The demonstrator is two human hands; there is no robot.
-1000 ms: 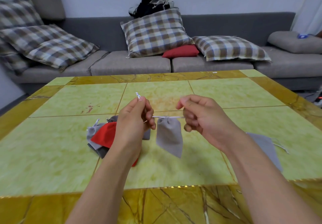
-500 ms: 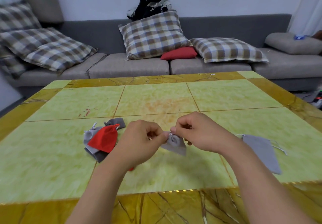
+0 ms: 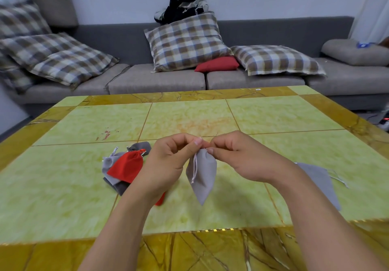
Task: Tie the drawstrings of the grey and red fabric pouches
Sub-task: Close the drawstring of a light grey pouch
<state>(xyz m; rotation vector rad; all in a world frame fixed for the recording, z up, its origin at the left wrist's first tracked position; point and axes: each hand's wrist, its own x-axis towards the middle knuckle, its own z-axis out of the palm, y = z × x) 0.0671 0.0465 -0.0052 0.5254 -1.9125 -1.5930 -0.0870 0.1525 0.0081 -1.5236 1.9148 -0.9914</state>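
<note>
A small grey pouch [image 3: 202,176] hangs above the table, its gathered mouth pinched between my left hand [image 3: 171,161] and my right hand [image 3: 237,157]. Both hands meet fingertip to fingertip at the pouch's top. A pale drawstring end [image 3: 195,169] dangles down the pouch's left side. To the left lies a pile with a red pouch [image 3: 127,168] on top of several grey pouches [image 3: 109,163]. Another grey pouch [image 3: 320,181] lies flat on the right, partly hidden by my right forearm.
The table [image 3: 189,119] has green tiles and a yellow-brown border. Behind it runs a grey sofa [image 3: 157,79] with checked cushions [image 3: 185,41] and a red cushion [image 3: 216,64]. A bit of red cloth [image 3: 160,200] shows under my left forearm.
My hands had the drawstrings pulled apart, then came together low over the table. Now they have lifted slightly, and the pouch hangs down from its closed mouth.
</note>
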